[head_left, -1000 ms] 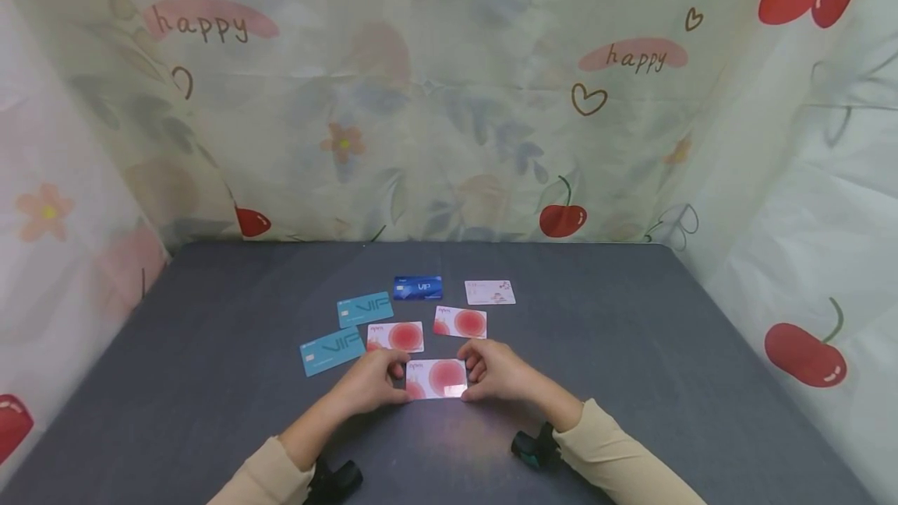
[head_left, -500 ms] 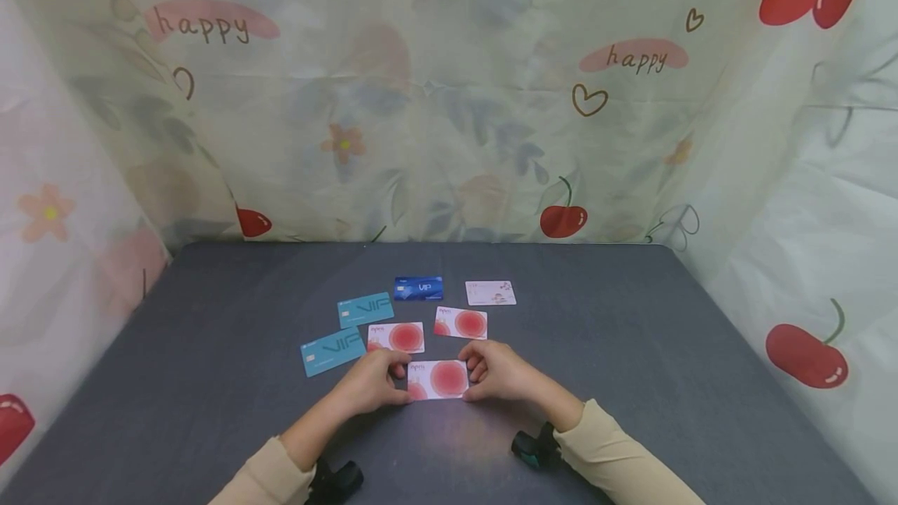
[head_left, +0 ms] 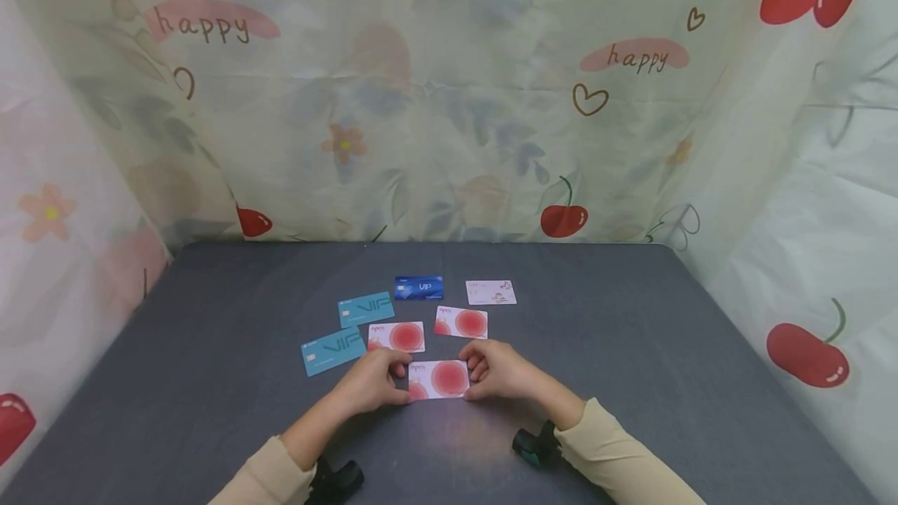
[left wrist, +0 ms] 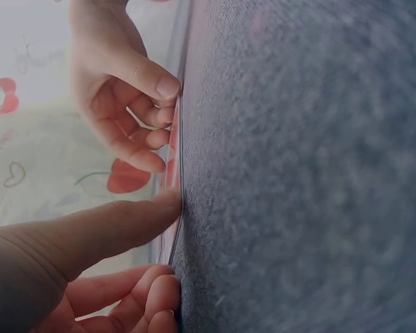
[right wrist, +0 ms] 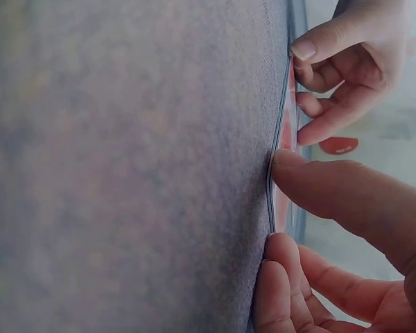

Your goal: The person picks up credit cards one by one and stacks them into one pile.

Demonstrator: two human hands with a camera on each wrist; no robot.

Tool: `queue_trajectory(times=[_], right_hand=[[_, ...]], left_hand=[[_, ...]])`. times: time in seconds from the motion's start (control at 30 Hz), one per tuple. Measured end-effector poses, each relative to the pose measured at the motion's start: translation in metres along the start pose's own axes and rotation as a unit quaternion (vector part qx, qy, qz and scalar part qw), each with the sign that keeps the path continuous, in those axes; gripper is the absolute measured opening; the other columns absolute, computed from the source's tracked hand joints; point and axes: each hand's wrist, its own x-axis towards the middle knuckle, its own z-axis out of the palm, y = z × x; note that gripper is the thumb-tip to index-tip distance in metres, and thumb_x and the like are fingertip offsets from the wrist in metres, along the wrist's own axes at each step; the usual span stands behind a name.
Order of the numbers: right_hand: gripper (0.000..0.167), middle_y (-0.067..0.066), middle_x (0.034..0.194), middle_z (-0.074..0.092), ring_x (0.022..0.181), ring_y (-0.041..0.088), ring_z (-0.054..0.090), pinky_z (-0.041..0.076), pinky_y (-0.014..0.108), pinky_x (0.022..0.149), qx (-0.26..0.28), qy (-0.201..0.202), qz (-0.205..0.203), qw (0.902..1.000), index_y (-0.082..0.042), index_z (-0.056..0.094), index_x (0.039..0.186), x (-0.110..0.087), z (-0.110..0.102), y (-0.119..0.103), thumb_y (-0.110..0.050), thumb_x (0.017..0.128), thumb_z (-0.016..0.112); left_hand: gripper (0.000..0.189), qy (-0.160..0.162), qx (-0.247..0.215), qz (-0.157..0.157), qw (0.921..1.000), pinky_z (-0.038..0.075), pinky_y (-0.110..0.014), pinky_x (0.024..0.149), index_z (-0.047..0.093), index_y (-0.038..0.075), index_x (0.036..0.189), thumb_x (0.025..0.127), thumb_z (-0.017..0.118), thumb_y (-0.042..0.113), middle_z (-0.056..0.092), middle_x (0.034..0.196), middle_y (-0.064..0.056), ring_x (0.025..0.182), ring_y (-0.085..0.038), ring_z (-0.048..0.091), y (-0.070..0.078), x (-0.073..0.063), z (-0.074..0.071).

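A pink-and-white card with a large red circle point(head_left: 438, 379) lies near the middle of the dark table, between both hands. At its left end, my left hand point(head_left: 375, 382) pinches it, thumb at the near corner and index finger at the far one. My right hand point(head_left: 500, 372) grips the right end the same way. Seen edge-on in the right wrist view, the card point(right wrist: 286, 135) shows more than one thin layer along its edge, low over the cloth. Just behind is a matching pink card point(head_left: 396, 336), partly covered by left fingers; another pink card point(head_left: 461, 323) lies to its right.
Two teal VIP cards point(head_left: 333, 351) lie at the left. Further back are a dark blue VIP card point(head_left: 418, 287) and a pale pink card point(head_left: 490, 292). A cherry-print curtain point(head_left: 449, 139) hangs along the table's far edge.
The bright glare on the lower right of the held card has faded. Both hands keep their hold in nearly the same place, and the other cards stay put.
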Motion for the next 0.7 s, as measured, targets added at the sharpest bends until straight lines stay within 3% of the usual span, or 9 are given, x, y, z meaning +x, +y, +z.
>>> queue_trajectory(times=[0.4,0.7], right_hand=[[0.040,0.009,0.088,0.059,0.074,0.012,0.058,0.052,0.019,0.068,0.002,0.026,-0.010,0.9996,0.001,0.059,0.107,0.003,-0.004,0.005,-0.011,0.073,0.076],[0.037,0.009,0.087,0.062,0.073,0.012,0.060,0.052,0.021,0.068,-0.003,0.068,-0.013,0.9976,0.001,0.060,0.105,0.008,-0.013,0.011,-0.016,0.076,0.075]], left_hand=[[0.051,-0.010,-0.031,-0.040,0.9987,0.045,-0.022,0.054,0.062,-0.003,0.113,0.069,0.081,0.014,0.058,0.084,-0.007,0.061,-0.012,0.051,0.000,0.007,-0.009],[0.043,0.012,-0.034,-0.038,0.9986,0.045,-0.022,0.056,0.062,-0.001,0.110,0.072,0.078,0.012,0.060,0.086,-0.010,0.068,-0.013,0.051,0.005,0.022,-0.016]])
